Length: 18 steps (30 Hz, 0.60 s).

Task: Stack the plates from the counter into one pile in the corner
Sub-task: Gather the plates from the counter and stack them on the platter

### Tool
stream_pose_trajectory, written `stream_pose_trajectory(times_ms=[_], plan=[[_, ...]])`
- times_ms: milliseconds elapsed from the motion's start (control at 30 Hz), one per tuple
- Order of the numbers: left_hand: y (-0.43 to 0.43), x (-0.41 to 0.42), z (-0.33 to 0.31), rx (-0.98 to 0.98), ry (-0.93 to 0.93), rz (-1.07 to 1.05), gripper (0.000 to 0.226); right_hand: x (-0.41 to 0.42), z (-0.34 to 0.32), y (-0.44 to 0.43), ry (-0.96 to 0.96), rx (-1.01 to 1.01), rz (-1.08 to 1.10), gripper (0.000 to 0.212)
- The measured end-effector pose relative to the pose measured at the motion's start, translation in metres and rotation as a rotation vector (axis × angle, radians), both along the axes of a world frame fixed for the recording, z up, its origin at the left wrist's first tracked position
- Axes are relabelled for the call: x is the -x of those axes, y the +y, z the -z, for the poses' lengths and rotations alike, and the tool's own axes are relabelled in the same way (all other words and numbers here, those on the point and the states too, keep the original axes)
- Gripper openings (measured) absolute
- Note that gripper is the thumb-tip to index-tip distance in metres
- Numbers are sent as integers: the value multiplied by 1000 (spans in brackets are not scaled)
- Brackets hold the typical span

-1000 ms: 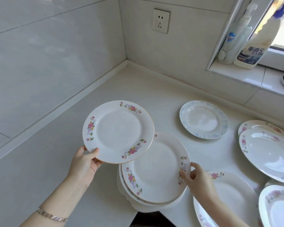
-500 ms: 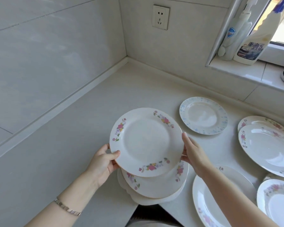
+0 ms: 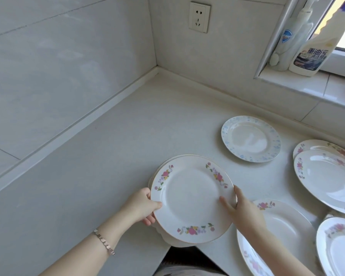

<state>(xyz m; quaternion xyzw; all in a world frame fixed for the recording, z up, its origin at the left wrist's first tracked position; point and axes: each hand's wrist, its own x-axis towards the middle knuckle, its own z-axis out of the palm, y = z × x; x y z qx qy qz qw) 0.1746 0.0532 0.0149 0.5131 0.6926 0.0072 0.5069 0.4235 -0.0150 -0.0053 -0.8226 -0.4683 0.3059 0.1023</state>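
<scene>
A white plate with pink flowers lies on top of a small pile of plates near the counter's front edge. My left hand grips its left rim, thumb on top and fingers underneath. My right hand holds the right rim, with the thumb lying on the plate's face. Loose plates lie to the right: a blue-speckled plate, two overlapping floral plates, a large floral plate under my right forearm, and another floral plate at the frame's edge.
The counter corner is far left of the plates, under a wall socket. Two cleaning bottles stand on the window sill at the upper right. The counter's front edge has a notch just below the pile.
My left hand carried the flowered plate from the left over the pile and lowered it onto the pile. My right hand moved from the pile's rim to this plate's right rim.
</scene>
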Motion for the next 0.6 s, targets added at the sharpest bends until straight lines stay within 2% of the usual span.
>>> stream_pose_trajectory(times_ms=[200, 267, 333, 400, 500, 600], plan=[[7, 1, -9, 32, 141, 93, 25, -4, 7, 9, -128, -21, -70, 53], [8, -1, -8, -24, 220, 113, 22, -3, 11, 15, -25, -93, -12, 56], [8, -4, -1, -130, 260, 54, 33, -1, 16, 24, 207, -145, 98, 65], [8, -9, 13, -163, 83, -94, 48, 3, 19, 32, 440, -143, 206, 60], [2, -20, 26, -165, -284, -239, 48, 8, 19, 33, 572, -171, 266, 42], [4, -20, 32, -147, -348, -341, 50, 5, 17, 32, 646, -156, 333, 50]])
